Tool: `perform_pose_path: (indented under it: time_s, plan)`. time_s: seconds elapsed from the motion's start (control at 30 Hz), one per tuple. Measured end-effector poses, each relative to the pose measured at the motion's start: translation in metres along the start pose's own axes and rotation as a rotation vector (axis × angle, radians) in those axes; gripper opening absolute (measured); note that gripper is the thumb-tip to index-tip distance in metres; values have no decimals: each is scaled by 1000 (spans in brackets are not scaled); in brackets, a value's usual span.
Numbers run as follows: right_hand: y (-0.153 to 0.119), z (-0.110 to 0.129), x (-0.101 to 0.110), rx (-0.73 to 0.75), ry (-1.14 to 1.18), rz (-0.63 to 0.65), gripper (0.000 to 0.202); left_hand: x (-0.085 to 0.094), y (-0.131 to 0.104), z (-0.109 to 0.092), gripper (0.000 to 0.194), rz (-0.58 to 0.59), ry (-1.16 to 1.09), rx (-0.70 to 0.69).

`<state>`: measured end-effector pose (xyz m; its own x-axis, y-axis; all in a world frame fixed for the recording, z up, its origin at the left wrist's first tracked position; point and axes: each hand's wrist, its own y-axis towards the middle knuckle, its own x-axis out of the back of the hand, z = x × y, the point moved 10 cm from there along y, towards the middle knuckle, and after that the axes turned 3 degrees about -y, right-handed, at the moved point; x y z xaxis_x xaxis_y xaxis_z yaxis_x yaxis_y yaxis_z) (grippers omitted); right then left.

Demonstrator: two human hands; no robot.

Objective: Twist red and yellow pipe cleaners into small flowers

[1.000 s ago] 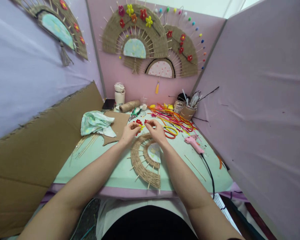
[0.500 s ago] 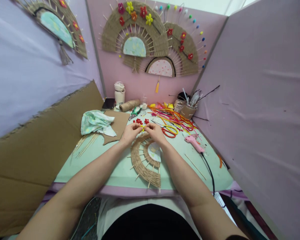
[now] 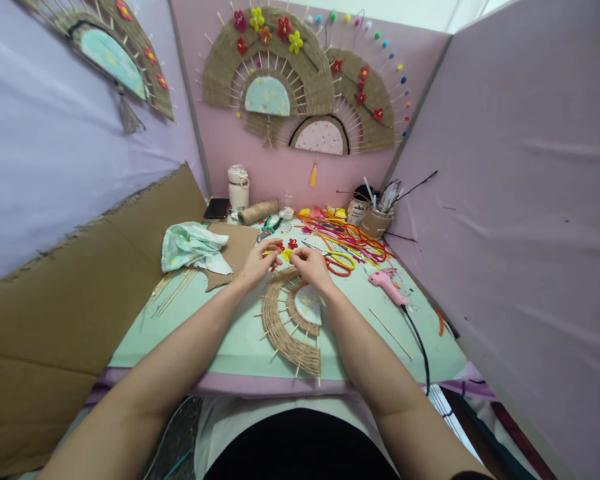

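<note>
My right hand pinches a small yellow pipe-cleaner flower between thumb and fingertips. Just left of it, my left hand has its thumb and fingers apart, with bits of yellow and red showing around the fingers. Behind the hands lies a red pipe-cleaner flower; more red is partly covered by my left fingers. Below both hands, a half-round fan woven of twine over sticks rests on the table, with a pale fabric centre.
Scissors and loose pipe cleaners lie to the right, with a pink glue gun and its cord. Left are a crumpled cloth, cardboard and sticks. A twine roll and bottle stand behind.
My left hand has come away from the yellow flower, shifting slightly left and spreading its fingers. My right hand stays in place with the flower.
</note>
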<state>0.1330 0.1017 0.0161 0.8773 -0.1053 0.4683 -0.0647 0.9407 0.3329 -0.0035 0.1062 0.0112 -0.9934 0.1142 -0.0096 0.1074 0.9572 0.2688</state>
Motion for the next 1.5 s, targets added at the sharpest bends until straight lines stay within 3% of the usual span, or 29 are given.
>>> perform_pose_path:
  time_s: [0.1, 0.23, 0.37, 0.47, 0.63, 0.73, 0.97, 1.23, 1.4, 1.5]
  plan:
    - [-1, 6, 1, 36, -54, -8, 18, -4, 1, -8, 27, 75, 245, -149]
    - [-3, 10, -2, 71, -119, -3, 15, -4, 2, -18, 15, 86, 479, -328]
    - [-4, 17, -2, 104, -117, 19, 14, -7, 3, -19, 8, 184, 513, -351]
    - [-4, 15, -2, 53, 35, 75, 17, -5, 1, -28, 10, 208, 464, -373]
    - [-6, -6, -19, -244, 508, 260, 21, -3, -8, -51, 11, 118, 423, -522]
    - [-7, -8, -24, -312, 696, 302, 21, -6, -13, -56, 10, 100, 413, -587]
    - [-5, -3, -13, -217, 540, 245, 25, -9, -16, -54, 11, 100, 481, -625]
    - [-17, -4, -39, -394, 814, 454, 28, -10, -21, -60, 13, 77, 505, -657]
    - [-6, -7, -18, -241, 568, 293, 35, -12, -8, -40, 16, 156, 453, -531]
    - [-3, -1, -11, -128, 444, 271, 36, -13, -5, -35, 17, 184, 438, -490]
